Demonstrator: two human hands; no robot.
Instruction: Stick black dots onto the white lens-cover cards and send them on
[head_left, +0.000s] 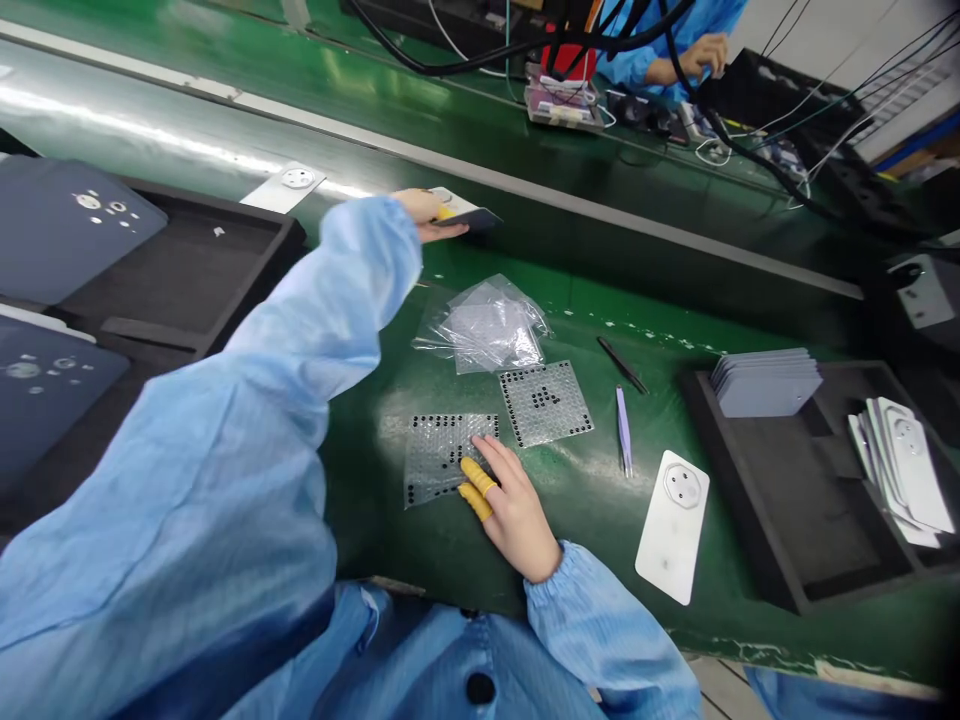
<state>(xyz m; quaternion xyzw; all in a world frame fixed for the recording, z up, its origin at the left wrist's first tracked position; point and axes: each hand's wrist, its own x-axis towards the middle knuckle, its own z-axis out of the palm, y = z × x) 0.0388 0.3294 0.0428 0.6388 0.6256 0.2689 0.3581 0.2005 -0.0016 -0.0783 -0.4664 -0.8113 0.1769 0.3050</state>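
Head view, both hands at work, set well apart. The left hand, at full reach beyond the clear films, is closed on a panel, dark on its visible underside; whether the white portion above belongs to the same piece cannot be told. The right hand, nearer the body, rests at a dotted sheet on the counter, its yellow-capped thumb and forefinger close together at the sheet's right part; whether they pinch it cannot be told. A second dotted sheet lies just beyond the right hand; purple tweezers and a white panel lie to its right. The step in hand appears to be handling the panel while attending to the sheet. The next move probably calls for keeping the left grasp firm and fingertip precision on the right.
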